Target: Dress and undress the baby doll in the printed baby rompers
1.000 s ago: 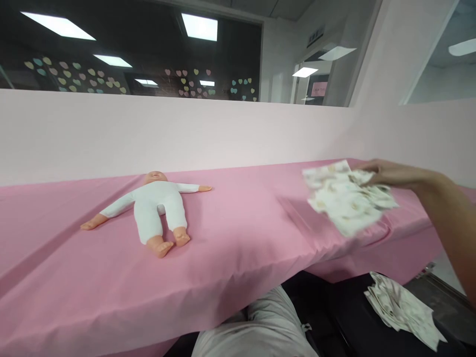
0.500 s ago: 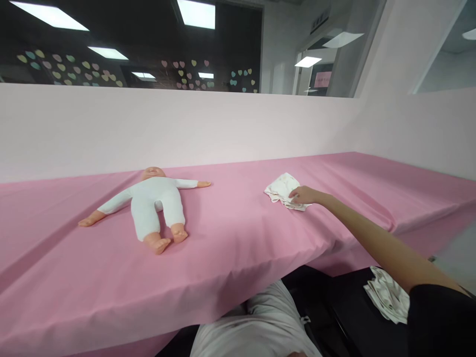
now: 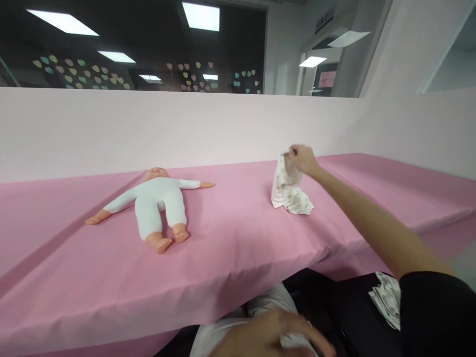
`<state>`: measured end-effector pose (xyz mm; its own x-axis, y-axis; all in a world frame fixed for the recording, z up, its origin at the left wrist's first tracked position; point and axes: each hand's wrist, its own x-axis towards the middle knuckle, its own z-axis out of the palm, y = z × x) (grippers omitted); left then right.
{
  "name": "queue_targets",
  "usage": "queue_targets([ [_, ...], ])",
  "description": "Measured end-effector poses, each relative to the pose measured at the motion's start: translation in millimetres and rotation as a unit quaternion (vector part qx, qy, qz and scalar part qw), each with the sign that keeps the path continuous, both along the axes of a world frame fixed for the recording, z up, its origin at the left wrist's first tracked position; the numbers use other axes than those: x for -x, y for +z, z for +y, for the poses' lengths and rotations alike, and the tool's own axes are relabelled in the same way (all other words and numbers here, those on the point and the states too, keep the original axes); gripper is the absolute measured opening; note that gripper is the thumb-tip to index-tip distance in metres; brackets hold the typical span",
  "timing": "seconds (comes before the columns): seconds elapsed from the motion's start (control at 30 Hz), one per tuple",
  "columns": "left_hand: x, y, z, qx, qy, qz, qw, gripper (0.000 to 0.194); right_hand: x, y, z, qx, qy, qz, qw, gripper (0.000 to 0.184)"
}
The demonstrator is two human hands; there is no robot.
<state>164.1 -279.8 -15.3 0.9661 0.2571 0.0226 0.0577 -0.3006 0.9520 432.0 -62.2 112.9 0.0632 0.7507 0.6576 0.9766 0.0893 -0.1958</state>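
My right hand (image 3: 302, 158) pinches the top of a white cloth (image 3: 290, 191) with a faint print, perhaps a small garment. The cloth's upper part is pulled up while its lower part lies crumpled on the pink bed cover (image 3: 230, 223). Low in the view, over my lap, is my left hand (image 3: 269, 333), blurred by motion, fingers apart and nothing seen in them. To the left a baby doll (image 3: 159, 198) in a white bodysuit lies on its back, arms spread, feet toward me. Neither hand touches it.
Another bunched white cloth (image 3: 387, 300) rests on a black surface (image 3: 353, 307) at lower right, partly behind my sleeve. A white wall (image 3: 186, 126) with a window above it runs along the far side. The pink cover hangs over the near edge.
My right hand has gripped the cloth and raised its upper part off the bed cover. My left hand has come into view at the bottom. The doll lies as before.
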Motion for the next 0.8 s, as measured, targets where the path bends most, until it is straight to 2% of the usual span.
queue_targets([
  [0.03,2,9.5,16,-0.007,0.032,-0.028,0.999,0.024,11,23.6,-4,-0.055,0.032,0.017,0.998,0.016],
  [0.07,5,21.3,33,-0.019,0.091,-0.074,0.993,0.026,24,45.7,-10,-0.097,0.065,0.026,0.993,0.016],
  [0.1,7,35.5,50,-0.054,0.206,-0.163,0.963,0.025,39,65.4,-17,-0.124,0.096,0.028,0.987,0.015],
  [0.13,9,51.9,68,-0.082,0.314,-0.236,0.916,0.024,54,81.8,-25,-0.140,0.128,0.026,0.981,0.014],
  [0.17,9,69.8,85,-0.101,0.394,-0.302,0.862,0.022,70,94.3,-33,-0.149,0.162,0.021,0.975,0.014],
  [0.2,7,88.6,101,-0.106,0.433,-0.349,0.824,0.021,85,102.7,-40,-0.146,0.192,0.019,0.970,0.014],
  [0.23,4,107.2,117,-0.107,0.438,-0.366,0.814,0.023,99,107.1,-45,-0.136,0.217,0.018,0.966,0.014],
  [0.3,-5,139.7,147,-0.110,0.419,-0.354,0.828,0.022,122,105.3,-47,-0.104,0.250,0.042,0.962,0.011],
  [0.33,-10,152.0,160,-0.110,0.422,-0.356,0.827,0.019,130,100.6,-44,-0.086,0.257,0.073,0.960,0.011],
  [0.4,-17,167.0,182,-0.102,0.451,-0.340,0.819,0.025,138,87.4,-33,-0.055,0.258,0.176,0.948,0.013],
  [0.47,-19,170.9,198,-0.103,0.463,-0.304,0.826,0.029,140,74.3,-20,-0.010,0.260,0.302,0.917,0.019],
  [0.53,-16,167.7,210,-0.107,0.472,-0.268,0.833,0.028,137,64.5,-11,0.064,0.285,0.399,0.869,0.021],
  [0.63,-7,157.3,226,-0.115,0.507,-0.219,0.825,0.024,135,54.4,-5,0.169,0.335,0.472,0.798,0.013],
  [0.7,-1,148.7,235,-0.122,0.517,-0.183,0.827,0.023,135,47.9,-4,0.191,0.347,0.491,0.776,0.011],
  [0.8,6,134.7,245,-0.130,0.504,-0.155,0.839,0.022,135,36.0,-4,0.203,0.342,0.493,0.774,0.012],
])
